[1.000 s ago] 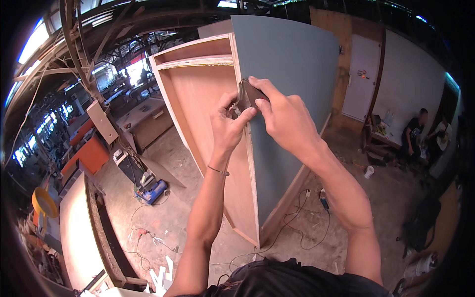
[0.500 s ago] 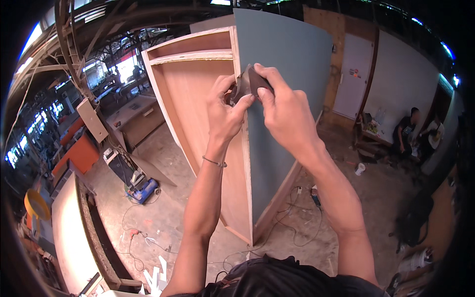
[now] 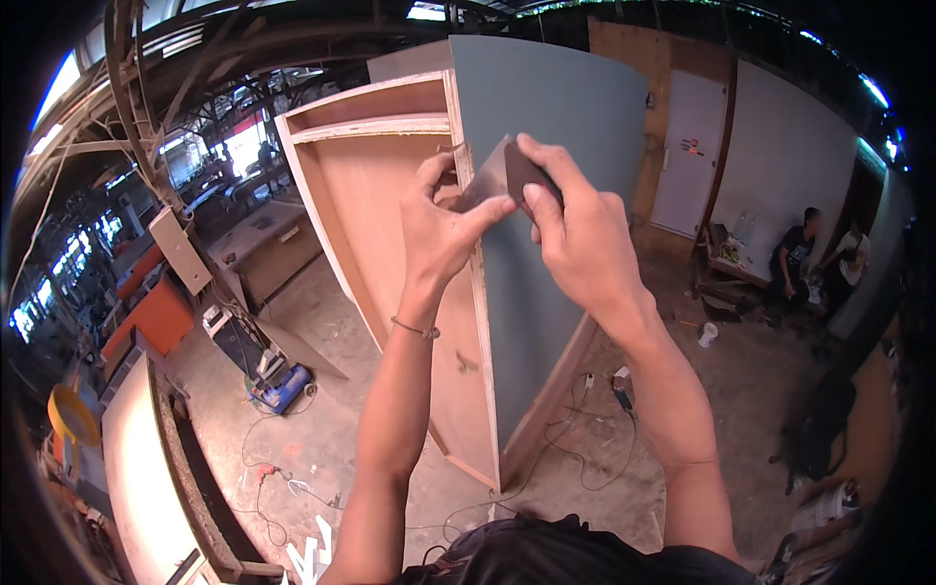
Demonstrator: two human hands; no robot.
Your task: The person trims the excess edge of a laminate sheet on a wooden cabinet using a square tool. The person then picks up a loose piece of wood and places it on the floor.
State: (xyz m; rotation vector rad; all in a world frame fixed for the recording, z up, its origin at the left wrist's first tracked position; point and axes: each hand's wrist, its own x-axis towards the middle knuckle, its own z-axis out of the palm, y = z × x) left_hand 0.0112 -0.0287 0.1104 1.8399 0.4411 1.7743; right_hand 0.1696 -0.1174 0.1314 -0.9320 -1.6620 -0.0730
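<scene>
A dark brown, folded piece of sandpaper (image 3: 492, 174) is held between my hands, its grey side catching light. My right hand (image 3: 585, 219) grips its right part, thumb in front and fingers behind. At its left lower edge, the thumb of my left hand (image 3: 441, 224) presses while the other fingers curl around behind; their tips are partly hidden. Just behind the hands stands a tall cabinet with an open pale wooden frame (image 3: 390, 195) on the left and a grey-blue side panel (image 3: 551, 107) on the right. Its upright front edge runs below the sandpaper.
Cables and a power tool (image 3: 622, 390) lie on the floor at right. A blue-based machine (image 3: 278, 388) stands at left, near a pale board (image 3: 132, 468). Two people (image 3: 798, 255) sit by the far right wall, near a white cup (image 3: 707, 334). A black bag (image 3: 824, 419) rests nearer.
My right hand has moved slightly right and down with the sandpaper. My left hand has shifted slightly, and more of the sandpaper's grey face shows.
</scene>
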